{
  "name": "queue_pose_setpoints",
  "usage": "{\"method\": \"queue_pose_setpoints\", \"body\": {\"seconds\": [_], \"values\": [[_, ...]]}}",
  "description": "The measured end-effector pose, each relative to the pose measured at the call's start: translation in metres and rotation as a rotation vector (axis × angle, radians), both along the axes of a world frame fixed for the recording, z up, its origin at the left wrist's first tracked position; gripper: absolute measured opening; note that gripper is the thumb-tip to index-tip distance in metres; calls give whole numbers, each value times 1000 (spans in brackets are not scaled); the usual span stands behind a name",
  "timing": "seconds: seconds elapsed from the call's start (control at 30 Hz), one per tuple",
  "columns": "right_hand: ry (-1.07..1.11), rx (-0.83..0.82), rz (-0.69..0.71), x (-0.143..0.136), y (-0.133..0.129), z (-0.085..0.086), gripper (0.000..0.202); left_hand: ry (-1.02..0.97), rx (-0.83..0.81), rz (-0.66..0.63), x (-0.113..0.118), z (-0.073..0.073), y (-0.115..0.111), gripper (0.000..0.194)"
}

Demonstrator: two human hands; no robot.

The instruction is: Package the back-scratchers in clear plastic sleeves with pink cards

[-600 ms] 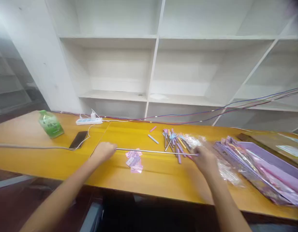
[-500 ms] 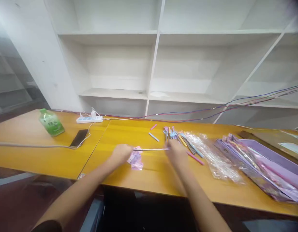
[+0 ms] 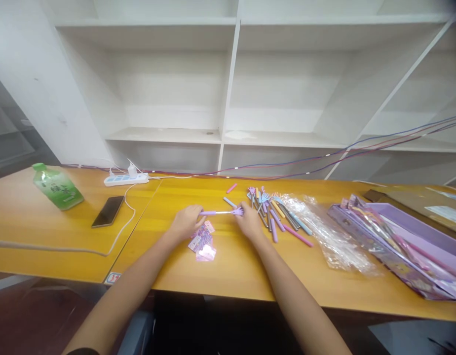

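Between my hands, level above the table, is a purple back scratcher [image 3: 223, 212] with a short metal rod. My left hand [image 3: 187, 221] is closed around its purple handle end. At the other end, my right hand [image 3: 249, 220] grips the hand-shaped claw head, partly covering it. Just below my left hand lies a small pile of pink and purple cards [image 3: 203, 243]. Right of my right hand is a loose heap of back scratchers [image 3: 265, 199] and coloured handle sleeves [image 3: 274, 230] in purple, blue, yellow and pink.
Clear plastic bags [image 3: 327, 236] lie right of the heap, then a purple box [image 3: 393, 246] of wrapped pieces and a cardboard box [image 3: 420, 202]. On the left are a green bottle [image 3: 59, 186], a phone [image 3: 108, 211] and a power strip [image 3: 126, 179] with a trailing white cable.
My hands have come closer together, and the visible metal rod between them is much shorter. The purple claw head now shows at my right hand. The head view has shifted slightly.
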State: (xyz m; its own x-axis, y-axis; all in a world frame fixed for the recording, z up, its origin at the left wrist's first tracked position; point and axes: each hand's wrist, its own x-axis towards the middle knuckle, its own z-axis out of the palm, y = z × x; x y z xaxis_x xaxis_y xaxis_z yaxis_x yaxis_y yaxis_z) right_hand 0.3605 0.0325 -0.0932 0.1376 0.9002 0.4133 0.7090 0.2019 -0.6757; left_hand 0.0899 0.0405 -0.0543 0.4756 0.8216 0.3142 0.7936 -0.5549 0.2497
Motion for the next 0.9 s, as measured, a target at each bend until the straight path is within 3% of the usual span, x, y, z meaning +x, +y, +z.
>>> {"method": "queue_pose_setpoints", "body": {"seconds": [0.13, 0.2, 0.3, 0.4, 0.5, 0.73, 0.9], "values": [[312, 122, -87, 7, 8, 2, 22, -159, -144, -28, -3, 0, 5, 30], [373, 101, -41, 4, 9, 2, 24, -241, -167, -24, 0, -3, 5, 35], [382, -12, 222, -8, 5, 0, 31, -323, -196, -35, 7, -10, 1, 37], [406, -102, 506, -24, -3, -1, 38, -302, -281, -154, 12, -14, -6, 32], [432, -142, 660, -36, -11, 2, 42, -250, -335, -257, 14, -12, -12, 29], [468, -151, 618, -39, -13, 5, 49, -173, -327, -318, 16, -9, -13, 33], [75, -103, 539, -27, -15, 19, 50, -214, -369, -237, 18, -13, -12, 30]]}}
